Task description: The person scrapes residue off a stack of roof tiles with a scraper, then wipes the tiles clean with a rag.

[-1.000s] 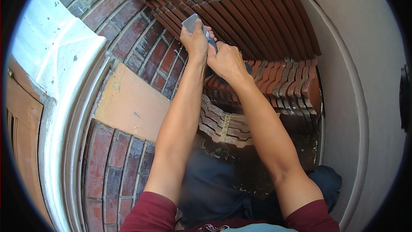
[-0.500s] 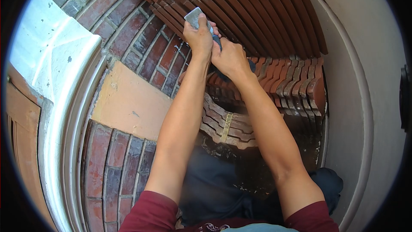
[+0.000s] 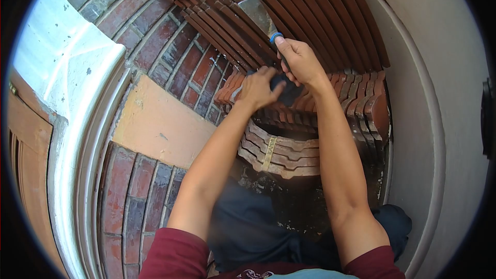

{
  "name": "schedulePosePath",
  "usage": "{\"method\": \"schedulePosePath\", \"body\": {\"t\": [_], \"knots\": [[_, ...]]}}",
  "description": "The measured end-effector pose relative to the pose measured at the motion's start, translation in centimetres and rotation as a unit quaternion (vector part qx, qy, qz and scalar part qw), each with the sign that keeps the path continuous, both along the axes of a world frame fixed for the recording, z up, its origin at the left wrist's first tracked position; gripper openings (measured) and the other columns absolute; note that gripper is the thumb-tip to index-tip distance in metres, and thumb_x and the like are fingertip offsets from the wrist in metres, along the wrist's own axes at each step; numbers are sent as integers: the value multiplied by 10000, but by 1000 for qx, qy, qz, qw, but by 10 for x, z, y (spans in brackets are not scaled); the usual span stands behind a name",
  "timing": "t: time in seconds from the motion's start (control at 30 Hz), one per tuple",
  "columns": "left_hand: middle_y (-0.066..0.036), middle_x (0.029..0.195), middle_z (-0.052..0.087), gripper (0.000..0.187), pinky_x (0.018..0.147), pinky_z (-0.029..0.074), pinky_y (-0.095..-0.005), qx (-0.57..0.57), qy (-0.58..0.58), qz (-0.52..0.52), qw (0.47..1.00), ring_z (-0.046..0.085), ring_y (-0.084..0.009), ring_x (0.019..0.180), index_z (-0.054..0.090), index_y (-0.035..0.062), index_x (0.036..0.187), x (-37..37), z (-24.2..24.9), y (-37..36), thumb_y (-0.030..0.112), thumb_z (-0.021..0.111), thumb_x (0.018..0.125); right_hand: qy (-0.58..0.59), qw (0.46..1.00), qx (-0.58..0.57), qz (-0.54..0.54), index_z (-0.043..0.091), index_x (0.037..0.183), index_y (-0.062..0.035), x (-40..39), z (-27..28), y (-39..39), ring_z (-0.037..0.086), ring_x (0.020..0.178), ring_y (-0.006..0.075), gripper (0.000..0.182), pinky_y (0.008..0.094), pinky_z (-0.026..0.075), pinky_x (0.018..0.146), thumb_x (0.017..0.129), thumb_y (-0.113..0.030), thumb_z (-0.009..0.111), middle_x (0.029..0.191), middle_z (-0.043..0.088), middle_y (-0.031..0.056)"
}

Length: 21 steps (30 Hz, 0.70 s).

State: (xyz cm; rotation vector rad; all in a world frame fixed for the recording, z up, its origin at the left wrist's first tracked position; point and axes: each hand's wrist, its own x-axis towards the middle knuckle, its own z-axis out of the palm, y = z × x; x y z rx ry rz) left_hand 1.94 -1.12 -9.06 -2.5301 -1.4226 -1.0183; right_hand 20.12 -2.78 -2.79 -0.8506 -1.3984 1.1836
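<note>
My right hand point(image 3: 300, 63) is closed round the dark handle of a scraper point(image 3: 260, 16), whose flat metal blade points up and left in front of the stacked brown tiles point(image 3: 320, 20). A blue band rings the scraper where blade meets handle. Lower and to the left, my left hand point(image 3: 257, 89) has its fingers apart, at the left edge of a dark cloth point(image 3: 284, 90) that lies over the shorter row of tiles point(image 3: 361, 93). Whether the fingers touch the cloth is hard to tell from the blur.
A brick wall point(image 3: 160, 41) with a peach panel point(image 3: 160, 124) runs along the left, beside a white moulding point(image 3: 67, 67). Curved tiles point(image 3: 281, 155) with a yellowish strip lie below the hands. A grey wall point(image 3: 413, 98) bounds the right.
My hands have separated. The right moved right and down slightly with the scraper, its blade now fully visible. The left let go of the scraper and moved down to the cloth.
</note>
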Motion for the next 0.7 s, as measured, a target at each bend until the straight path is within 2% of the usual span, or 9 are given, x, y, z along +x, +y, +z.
{"method": "schedulePosePath", "body": {"t": [0.07, 0.17, 0.27, 0.33, 0.37, 0.47, 0.53, 0.57, 0.7], "knots": [[-212, 953, 610, 222, 775, 521, -466, 41, 86, -2, 995, 635, -433, 902, 650, 29, 1044, 0, -20, -4, 215, 646, 923, 18, 1000, 14, 3, 573, 829, -67, 1, 1, -1, 437, 385, 61, 455, 232, 307, 334, 1056, -455, 505, 570, 512, -14], [-210, 1008, 570, 171, 808, 506, -459, -37, 30, 1, 999, 613, -414, 971, 639, 12, 991, 6, -10, -3, 141, 693, 892, 34, 999, 36, 2, 576, 842, -65, -2, 4, -6, 435, 388, 59, 441, 228, 317, 341, 1060, -441, 505, 575, 511, -13], [-197, 931, 591, 143, 805, 505, -433, 169, -111, 2, 979, 614, -393, 914, 647, 3, 982, 4, 20, 7, 57, 702, 861, 60, 992, 93, -62, 575, 857, -66, -4, 5, -6, 444, 406, 55, 428, 221, 329, 353, 1065, -432, 500, 580, 509, -16], [-160, 950, 619, 146, 787, 495, -398, 309, -225, 80, 921, 614, -309, 882, 646, -6, 982, 2, 63, 26, 79, 712, 883, 118, 983, 92, -106, 582, 807, -40, 0, 14, -14, 485, 428, 70, 448, 243, 369, 395, 1049, -414, 536, 560, 526, 0], [-184, 982, 607, 150, 833, 485, -429, 312, -306, 115, 892, 603, -360, 928, 631, -4, 970, 3, 86, 36, 86, 711, 880, 145, 976, 92, -130, 586, 783, -27, 3, 18, -16, 505, 439, 77, 459, 254, 389, 417, 1041, -405, 553, 550, 534, 7], [-163, 951, 608, 160, 799, 491, -431, 373, -304, 142, 865, 614, -364, 868, 649, 2, 931, 12, 121, 61, 112, 743, 863, 147, 969, 125, -151, 588, 789, -35, 9, 20, -17, 512, 447, 75, 448, 252, 387, 418, 1049, -397, 544, 555, 539, 8], [-171, 928, 603, 131, 740, 497, -439, 390, -288, 143, 863, 622, -371, 839, 660, 1, 869, 22, 108, 65, 91, 751, 847, 148, 968, 136, -152, 588, 789, -34, 11, 21, -20, 508, 447, 72, 446, 253, 389, 423, 1051, -393, 542, 556, 539, 7], [-156, 886, 620, 125, 723, 497, -413, 390, -287, 131, 865, 627, -336, 789, 668, 2, 839, 23, 97, 65, 89, 758, 844, 137, 969, 141, -153, 588, 788, -34, 12, 21, -18, 509, 448, 72, 448, 254, 390, 425, 1051, -393, 542, 555, 539, 8], [-150, 884, 610, 124, 708, 501, -407, 240, -205, 60, 947, 626, -332, 785, 658, -2, 790, 22, 32, 32, 46, 771, 806, 120, 970, 153, -147, 590, 784, -31, 3, 17, -20, 512, 451, 75, 451, 257, 392, 433, 1050, -393, 545, 550, 539, 10]]}}
